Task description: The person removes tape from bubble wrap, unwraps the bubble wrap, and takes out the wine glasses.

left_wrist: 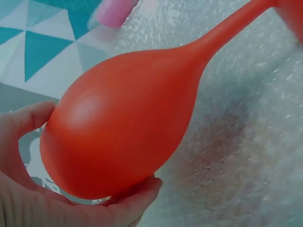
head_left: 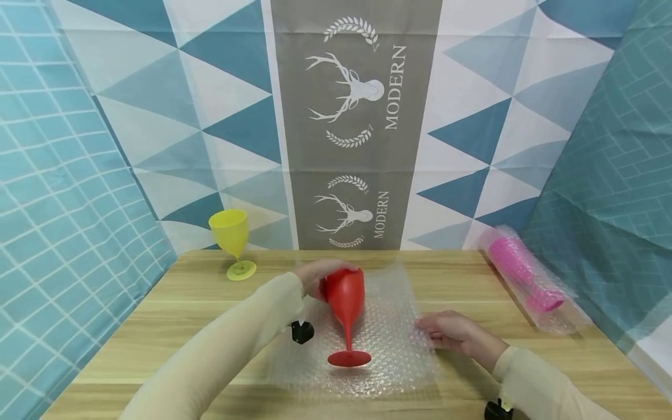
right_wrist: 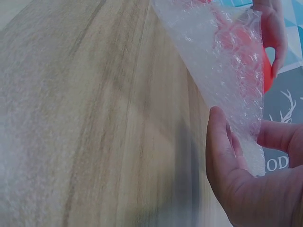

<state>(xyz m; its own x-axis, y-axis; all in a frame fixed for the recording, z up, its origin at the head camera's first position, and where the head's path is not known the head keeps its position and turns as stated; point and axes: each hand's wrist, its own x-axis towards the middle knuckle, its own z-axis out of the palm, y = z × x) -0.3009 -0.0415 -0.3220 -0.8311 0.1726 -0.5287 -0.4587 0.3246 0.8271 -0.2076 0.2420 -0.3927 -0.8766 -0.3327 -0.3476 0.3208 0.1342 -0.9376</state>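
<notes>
Holding the red goblet (head_left: 346, 294) by its bowl, our left hand (head_left: 317, 277) spreads thumb and fingers to opposite sides of the rounded wall, near the mouth end, as wide apart as the bowl requires. We have the goblet over a sheet of bubble wrap (head_left: 391, 341), its bowl pointing towards the backdrop and its stem and round foot pointing towards us; we cannot tell whether the bowl touches the sheet. Our right hand (head_left: 448, 329) is at the right edge of that sheet, its fingers bent and the film passing between thumb and fingertips; in the right wrist view we see this edge lifted off the wood, with the goblet's red partly showing through it. How tightly we hold the film, we cannot tell.

Under everything we have a wooden table (head_left: 184, 300). At its far left stands a yellow goblet (head_left: 230, 230), upright on its foot. Towards the far right lies a pink object (head_left: 511, 262) inside clear bubbled wrapping, well apart from our right hand. Behind, we face a patterned backdrop (head_left: 294, 87) of blue and white triangles with a grey strip bearing white stag heads and the word MODERN, printed sideways.
</notes>
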